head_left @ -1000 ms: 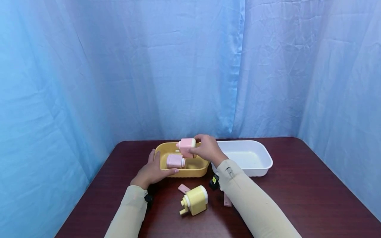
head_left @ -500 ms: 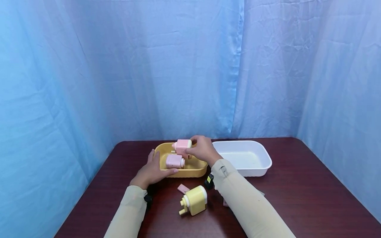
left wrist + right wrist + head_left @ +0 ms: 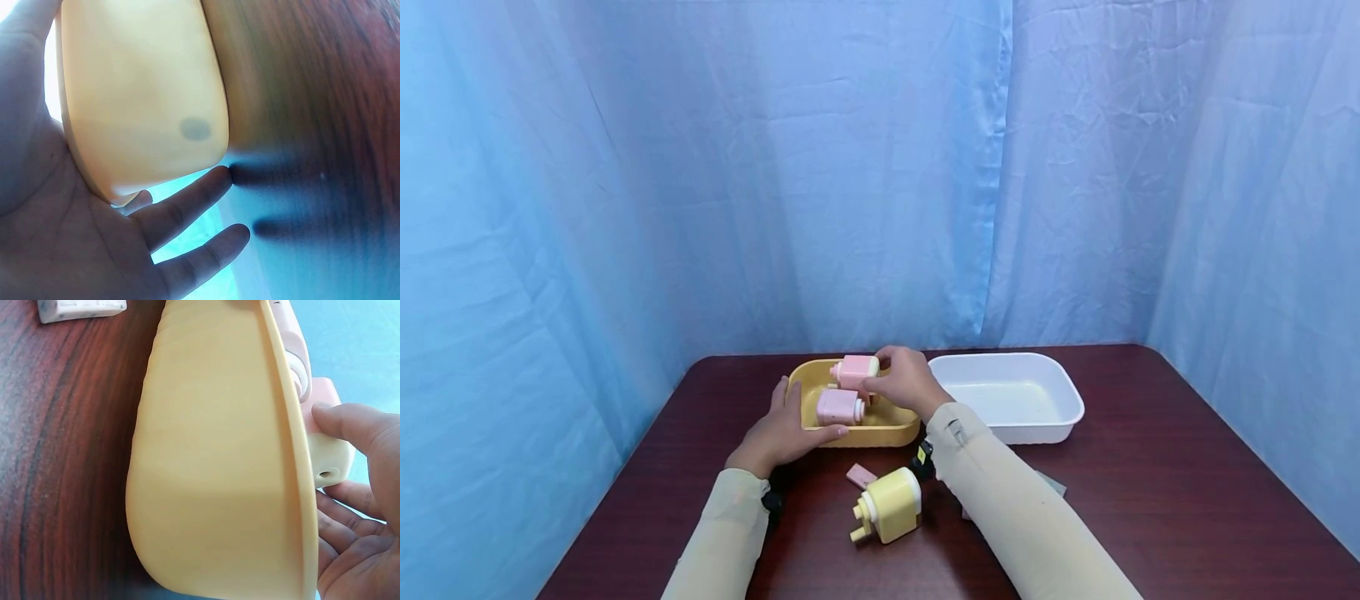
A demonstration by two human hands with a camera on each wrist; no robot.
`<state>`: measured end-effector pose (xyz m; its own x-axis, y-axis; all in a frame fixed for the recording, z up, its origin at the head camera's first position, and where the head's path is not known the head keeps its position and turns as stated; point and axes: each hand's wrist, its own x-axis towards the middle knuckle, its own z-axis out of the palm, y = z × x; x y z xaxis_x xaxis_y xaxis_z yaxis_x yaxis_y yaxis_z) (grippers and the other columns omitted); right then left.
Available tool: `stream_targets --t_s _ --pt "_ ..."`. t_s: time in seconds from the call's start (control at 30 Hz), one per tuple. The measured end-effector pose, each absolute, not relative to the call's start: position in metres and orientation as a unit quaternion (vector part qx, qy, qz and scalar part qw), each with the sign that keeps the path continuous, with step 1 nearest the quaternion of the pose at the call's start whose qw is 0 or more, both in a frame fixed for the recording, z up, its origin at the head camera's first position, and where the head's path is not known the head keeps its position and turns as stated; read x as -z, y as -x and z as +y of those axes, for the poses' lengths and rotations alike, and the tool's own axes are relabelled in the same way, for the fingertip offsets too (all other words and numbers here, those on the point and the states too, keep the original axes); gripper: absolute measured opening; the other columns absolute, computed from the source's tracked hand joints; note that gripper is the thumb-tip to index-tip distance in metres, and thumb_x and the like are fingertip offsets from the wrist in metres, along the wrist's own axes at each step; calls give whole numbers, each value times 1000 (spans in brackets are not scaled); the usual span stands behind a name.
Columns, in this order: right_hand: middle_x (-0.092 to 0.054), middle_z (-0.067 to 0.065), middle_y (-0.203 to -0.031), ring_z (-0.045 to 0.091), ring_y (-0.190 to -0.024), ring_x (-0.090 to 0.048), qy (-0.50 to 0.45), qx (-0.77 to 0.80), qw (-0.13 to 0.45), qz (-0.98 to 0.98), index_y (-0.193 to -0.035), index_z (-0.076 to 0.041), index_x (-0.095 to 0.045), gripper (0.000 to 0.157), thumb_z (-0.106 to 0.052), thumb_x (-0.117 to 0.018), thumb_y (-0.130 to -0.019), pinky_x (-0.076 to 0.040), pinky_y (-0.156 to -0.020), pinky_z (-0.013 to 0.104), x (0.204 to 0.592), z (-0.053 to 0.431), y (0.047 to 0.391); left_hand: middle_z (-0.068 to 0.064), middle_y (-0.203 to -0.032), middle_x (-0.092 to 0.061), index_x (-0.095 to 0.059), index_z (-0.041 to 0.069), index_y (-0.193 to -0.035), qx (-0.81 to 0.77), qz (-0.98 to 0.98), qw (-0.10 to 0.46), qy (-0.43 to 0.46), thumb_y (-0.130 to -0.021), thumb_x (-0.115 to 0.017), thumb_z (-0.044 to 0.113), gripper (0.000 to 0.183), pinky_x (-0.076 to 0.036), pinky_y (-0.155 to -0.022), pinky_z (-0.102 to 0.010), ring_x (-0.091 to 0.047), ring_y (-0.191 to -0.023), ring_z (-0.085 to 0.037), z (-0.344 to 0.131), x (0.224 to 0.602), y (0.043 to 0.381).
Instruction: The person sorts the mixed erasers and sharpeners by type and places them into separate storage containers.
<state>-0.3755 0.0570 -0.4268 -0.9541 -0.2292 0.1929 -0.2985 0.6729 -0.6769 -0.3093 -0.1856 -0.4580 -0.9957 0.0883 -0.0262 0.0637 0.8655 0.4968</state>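
In the head view, my right hand [image 3: 912,383] pinches a pink crank pencil sharpener [image 3: 854,371] with a cream end, inside the yellow tray [image 3: 891,435]. A paler pink pencil sharpener [image 3: 837,407] lies in front of it in the same tray. From the right wrist view, thumb and fingers sit around the held sharpener's cream end [image 3: 328,456], partly hidden by the tray wall. My left hand [image 3: 775,433] grips the tray's left end, thumb along the front rim and fingers around the corner. The left wrist view shows two fingers spread beneath the tray's end [image 3: 150,94].
A white tray [image 3: 1060,432] stands just right of the yellow one. Closer to me are a yellow crank pencil sharpener [image 3: 895,506] and a small pink eraser-like block [image 3: 861,476]. A flat grey piece [image 3: 1051,482] shows partly behind the right sleeve. Blue curtains surround the table.
My right hand has moved left and slightly down with the pink pencil sharpener, lowering it deeper into the yellow tray behind the paler one. The left hand has stayed on the tray's end.
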Motion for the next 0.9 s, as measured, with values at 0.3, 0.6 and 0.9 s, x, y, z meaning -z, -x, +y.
stream_targets --t_s 0.3,0.6,0.9 --pt "-72 2 -111 17 -98 -65 -142 -376 44 -915 -117 -12 -72 45 -37 -86 -82 -56 -83 35 432 54 380 -13 -174 4 -6 10 -167 -255 966 26 -36 -70 -64 92 140 -51 -103 -57 -56 -133 -42 -185 457 309" --pt "-73 5 -110 18 -98 -65 -150 -367 33 -917 -119 -8 -71 48 -35 -86 -81 -55 -85 35 436 53 381 -13 -174 5 -7 10 -167 -265 963 26 -38 -70 -66 90 139 -51 -103 -57 -56 -132 -42 -184 456 306" --pt "-73 7 -112 18 -100 -66 -154 -357 24 -921 -124 -6 -69 52 -35 -85 -84 -56 -88 35 440 50 384 -15 -174 4 -9 8 -167 -256 966 23 -37 -70 -65 91 139 -52 -101 -58 -57 -130 -44 -184 456 306"
